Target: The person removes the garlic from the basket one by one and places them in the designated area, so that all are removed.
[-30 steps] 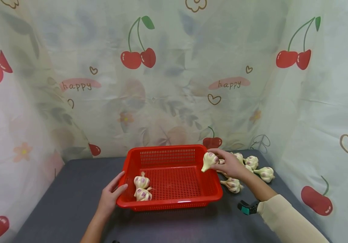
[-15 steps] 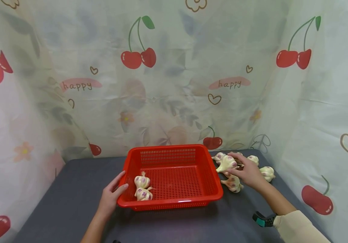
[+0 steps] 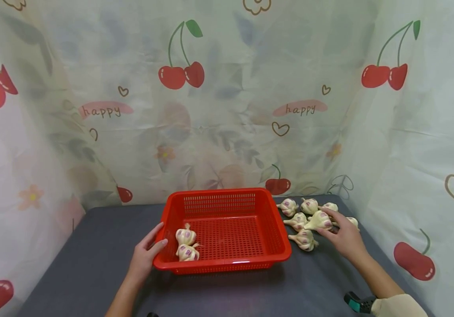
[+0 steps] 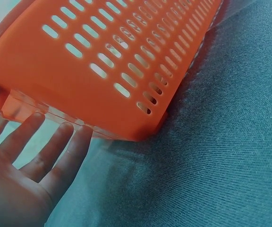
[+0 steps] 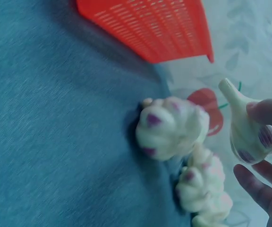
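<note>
The red plastic basket [image 3: 227,265] stands on the dark tabletop. My left hand [image 3: 141,259] grips its left rim, thumb over the edge. In the left wrist view, the fingers [image 4: 72,156] reach the outer side wall beneath the rim. Two garlic bulbs, one [image 3: 186,237] behind the other [image 3: 188,252], lie inside at the left. Right of the basket, my right hand [image 3: 345,237] pinches a garlic bulb [image 3: 319,221], its stem pointing left. In the right wrist view this bulb [image 5: 251,130] sits between thumb and fingers, over the loose garlic.
Several loose garlic bulbs [image 3: 304,240] lie close together on the tabletop [image 3: 112,246] right of the basket, some partly behind the right hand. A curtain [image 3: 227,110] printed with cherries encloses the back and sides. A dark strap with a teal part [image 3: 354,304] is at the right wrist.
From over the basket's right rim, my right hand has moved right with the garlic bulb, to above the loose bulbs. The left hand and basket have stayed in place.
</note>
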`<state>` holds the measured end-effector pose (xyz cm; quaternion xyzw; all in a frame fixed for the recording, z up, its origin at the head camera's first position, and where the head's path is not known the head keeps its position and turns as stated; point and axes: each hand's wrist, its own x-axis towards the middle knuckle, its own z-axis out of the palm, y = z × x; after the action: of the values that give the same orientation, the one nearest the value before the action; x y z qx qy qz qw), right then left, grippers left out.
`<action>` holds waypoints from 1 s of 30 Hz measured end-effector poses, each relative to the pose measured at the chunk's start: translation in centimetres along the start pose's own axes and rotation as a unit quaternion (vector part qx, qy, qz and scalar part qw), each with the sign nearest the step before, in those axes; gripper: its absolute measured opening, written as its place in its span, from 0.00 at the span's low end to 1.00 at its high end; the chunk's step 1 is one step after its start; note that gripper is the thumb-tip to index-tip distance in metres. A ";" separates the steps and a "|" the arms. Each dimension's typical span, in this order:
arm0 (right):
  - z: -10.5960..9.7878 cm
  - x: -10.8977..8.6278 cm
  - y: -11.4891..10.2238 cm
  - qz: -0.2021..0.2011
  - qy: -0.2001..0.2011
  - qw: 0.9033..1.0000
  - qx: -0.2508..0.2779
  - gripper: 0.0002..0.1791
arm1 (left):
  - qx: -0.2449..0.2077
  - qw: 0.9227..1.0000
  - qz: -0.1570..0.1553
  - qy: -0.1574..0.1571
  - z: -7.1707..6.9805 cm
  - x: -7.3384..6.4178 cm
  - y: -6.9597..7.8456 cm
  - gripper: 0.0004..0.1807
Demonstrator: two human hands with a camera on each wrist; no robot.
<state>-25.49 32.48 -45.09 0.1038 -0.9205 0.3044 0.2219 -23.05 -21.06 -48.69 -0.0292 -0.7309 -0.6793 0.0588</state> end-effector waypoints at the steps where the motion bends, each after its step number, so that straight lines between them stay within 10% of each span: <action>1: 0.0 -0.2 0.2 0.005 -0.001 1.000 -0.006 0.33 | 0.000 1.000 0.000 0.001 0.0 0.0 0.0 0.30; 30: 0.8 -3.2 5.4 0.082 -0.054 0.992 -0.080 0.30 | -0.004 1.000 -0.005 0.003 0.0 0.0 -0.2 0.30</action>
<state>-24.68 36.41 -49.95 0.0265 -0.9580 0.2407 0.1540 -23.06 -21.06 -48.88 -0.0237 -0.7280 -0.6828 0.0569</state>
